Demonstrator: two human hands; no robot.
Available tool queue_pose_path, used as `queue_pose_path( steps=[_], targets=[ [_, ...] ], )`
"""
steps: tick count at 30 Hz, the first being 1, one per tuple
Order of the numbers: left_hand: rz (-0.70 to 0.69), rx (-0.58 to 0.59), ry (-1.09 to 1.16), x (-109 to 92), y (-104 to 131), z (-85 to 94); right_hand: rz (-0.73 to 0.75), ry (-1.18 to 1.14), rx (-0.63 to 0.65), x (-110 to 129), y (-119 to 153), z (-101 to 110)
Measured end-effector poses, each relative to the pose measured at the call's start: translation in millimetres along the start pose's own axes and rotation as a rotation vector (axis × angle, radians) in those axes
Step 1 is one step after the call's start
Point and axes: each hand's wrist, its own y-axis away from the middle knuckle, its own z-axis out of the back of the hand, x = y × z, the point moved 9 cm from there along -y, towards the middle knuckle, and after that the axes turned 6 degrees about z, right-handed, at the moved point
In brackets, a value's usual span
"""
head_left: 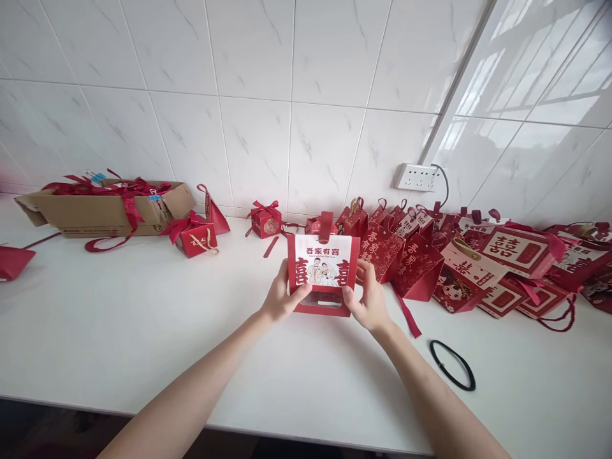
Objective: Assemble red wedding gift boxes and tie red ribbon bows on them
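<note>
We note bare tabletop (143, 312) left of our left hand (283, 294) and between the forearms (191, 389): free passage. The held gift box (324, 270) fills the gap between hands. Right of our right hand (370, 299), piled red boxes (419, 264) block the way; nearer, a black loop (471, 378) lies beside the right forearm (421, 376). Beyond our left hand: small ribboned box (265, 222), then tiled wall (258, 146)

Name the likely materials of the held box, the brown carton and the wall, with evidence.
Held box: probably smooth printed card; flat panels, straight edges.
Brown carton: likely dull cardboard, with bent flaps.
Wall: glossy tile, perhaps ceramic; seams and reflections show.
</note>
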Motion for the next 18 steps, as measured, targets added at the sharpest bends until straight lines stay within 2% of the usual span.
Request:
queue_pose_path(
  steps=[5,8,11,14,18],
  targets=[
    [0.052,-0.017,0.152,2,-1,1.3,0.012,-0.008,0.112,-2,0,-10],
    [0.150,-0.066,0.059,8,1,5.4,0.010,-0.049,0.190,-3,1,-18],
    [0.171,-0.095,-0.048,5,0,8.9,-0.024,-0.065,0.218,-8,2,-20],
    [0.175,-0.059,-0.070,3,-2,6.7,-0.069,-0.100,0.242,-12,3,-22],
    [0.224,0.032,-0.078,4,-5,-1.5,-0.208,-0.140,0.174,-21,5,-20]
  ],
)
